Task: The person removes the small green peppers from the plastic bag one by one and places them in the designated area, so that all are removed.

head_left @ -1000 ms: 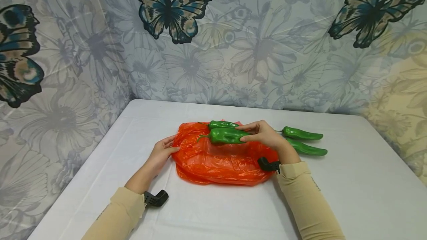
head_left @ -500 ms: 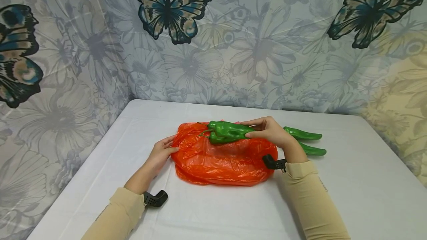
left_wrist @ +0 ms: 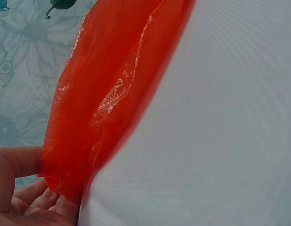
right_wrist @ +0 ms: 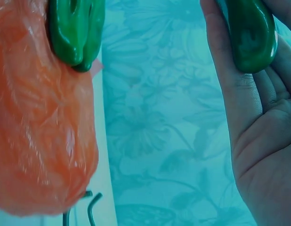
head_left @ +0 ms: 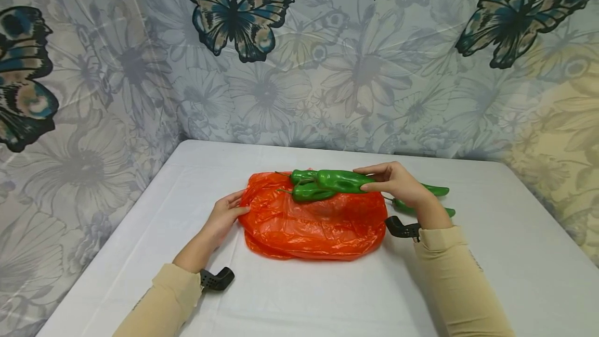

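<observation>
An orange-red plastic bag (head_left: pixel 313 228) lies on the white table. My left hand (head_left: pixel 222 220) pinches its left edge; in the left wrist view the thumb (left_wrist: pixel 25 161) lies on one side of the film and the fingers on the other. With thumb and fingers, my right hand (head_left: pixel 400 186) grips one end of a long green pepper (head_left: pixel 343 181) over the bag's far part. Behind and below it, a second green pepper (head_left: pixel 311 192) and a third green pepper (head_left: pixel 299 176) rest on the bag, partly covered by the held one.
To the bag's right, a green pepper (head_left: pixel 436 190) and a nearer green pepper (head_left: pixel 404 207) lie on the white table (head_left: pixel 290 295), both partly hidden behind my right hand. A patterned butterfly cloth (head_left: pixel 365 66) hangs behind the table.
My right hand has moved to the right, drawing the gripped pepper across the other two on the bag. The left hand stays at the bag's edge.
</observation>
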Demonstrator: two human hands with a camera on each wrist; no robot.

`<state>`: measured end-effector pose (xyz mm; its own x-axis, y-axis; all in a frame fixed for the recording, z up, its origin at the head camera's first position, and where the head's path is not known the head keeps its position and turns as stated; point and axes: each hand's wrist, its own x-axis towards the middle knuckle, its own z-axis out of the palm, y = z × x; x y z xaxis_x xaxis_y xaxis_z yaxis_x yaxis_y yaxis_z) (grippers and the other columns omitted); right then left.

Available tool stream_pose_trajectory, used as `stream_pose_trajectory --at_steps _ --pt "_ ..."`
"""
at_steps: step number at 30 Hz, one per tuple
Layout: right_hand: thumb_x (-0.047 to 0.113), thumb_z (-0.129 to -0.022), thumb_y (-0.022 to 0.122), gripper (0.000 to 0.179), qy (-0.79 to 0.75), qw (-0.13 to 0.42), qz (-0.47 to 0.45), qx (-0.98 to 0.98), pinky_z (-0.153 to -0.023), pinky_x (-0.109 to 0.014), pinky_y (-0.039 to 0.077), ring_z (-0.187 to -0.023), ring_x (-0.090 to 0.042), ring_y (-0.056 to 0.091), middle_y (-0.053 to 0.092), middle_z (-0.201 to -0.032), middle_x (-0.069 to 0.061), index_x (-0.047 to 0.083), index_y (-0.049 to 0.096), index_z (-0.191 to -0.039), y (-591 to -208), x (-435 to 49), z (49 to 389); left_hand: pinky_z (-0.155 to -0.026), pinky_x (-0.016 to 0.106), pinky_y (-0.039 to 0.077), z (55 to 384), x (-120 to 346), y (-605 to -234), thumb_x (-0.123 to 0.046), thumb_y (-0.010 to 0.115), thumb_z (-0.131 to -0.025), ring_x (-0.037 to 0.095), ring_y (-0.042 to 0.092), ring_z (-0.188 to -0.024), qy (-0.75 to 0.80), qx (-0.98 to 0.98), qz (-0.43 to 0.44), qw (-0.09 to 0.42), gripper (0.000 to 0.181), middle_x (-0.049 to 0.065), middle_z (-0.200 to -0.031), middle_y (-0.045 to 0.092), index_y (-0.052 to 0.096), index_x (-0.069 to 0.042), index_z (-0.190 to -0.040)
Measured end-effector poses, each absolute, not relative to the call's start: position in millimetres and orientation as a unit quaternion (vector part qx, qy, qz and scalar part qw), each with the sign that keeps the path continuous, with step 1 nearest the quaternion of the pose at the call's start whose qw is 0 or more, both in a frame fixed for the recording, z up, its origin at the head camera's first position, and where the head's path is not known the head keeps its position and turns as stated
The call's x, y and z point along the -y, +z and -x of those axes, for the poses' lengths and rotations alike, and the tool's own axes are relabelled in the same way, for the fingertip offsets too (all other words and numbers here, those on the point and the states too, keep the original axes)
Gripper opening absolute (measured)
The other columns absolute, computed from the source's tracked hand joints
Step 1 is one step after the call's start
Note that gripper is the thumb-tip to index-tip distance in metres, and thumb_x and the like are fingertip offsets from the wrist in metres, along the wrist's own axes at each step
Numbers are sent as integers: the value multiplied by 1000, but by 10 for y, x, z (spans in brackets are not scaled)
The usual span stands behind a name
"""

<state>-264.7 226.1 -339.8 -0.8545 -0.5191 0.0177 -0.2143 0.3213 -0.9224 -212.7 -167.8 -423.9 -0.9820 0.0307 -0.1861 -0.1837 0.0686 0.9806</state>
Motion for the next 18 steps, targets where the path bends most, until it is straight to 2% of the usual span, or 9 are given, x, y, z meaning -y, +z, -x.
stream_pose_trajectory --at_steps 3,7,10,18 --pt "9 -81 70 49 -539 141 221 -801 -79 -23 53 -88 -8 68 67 -106 15 -5 55 -125 -3402 -2318 2620 -81 10 44 2133 1680 -4245 1 52 -90 32 38 -132 680 -727 54 80 56 23 -145 37 33 2 -142" --pt "9 -81 70 45 -543 134 207 -803 -78 -27 54 -88 -8 67 70 -100 14 3 60 -124 -3415 -2418 2557 -82 10 45 2136 1676 -4243 1 52 -90 31 38 -132 679 -728 52 79 56 23 -145 37 32 3 -142" --pt "9 -81 70 42 -548 129 196 -803 -76 -27 55 -88 -7 67 69 -102 15 8 62 -123 -3422 -2503 2498 -83 11 45 2136 1677 -4237 0 52 -90 31 39 -132 678 -729 52 79 56 22 -145 37 32 2 -142" --pt "8 -83 68 41 -551 99 196 -805 -73 -22 54 -89 -2 65 66 -108 20 8 61 -124 -3429 -2695 2380 -81 10 45 2148 1688 -4259 0 52 -90 30 38 -133 681 -726 53 80 56 20 -146 37 32 1 -143"
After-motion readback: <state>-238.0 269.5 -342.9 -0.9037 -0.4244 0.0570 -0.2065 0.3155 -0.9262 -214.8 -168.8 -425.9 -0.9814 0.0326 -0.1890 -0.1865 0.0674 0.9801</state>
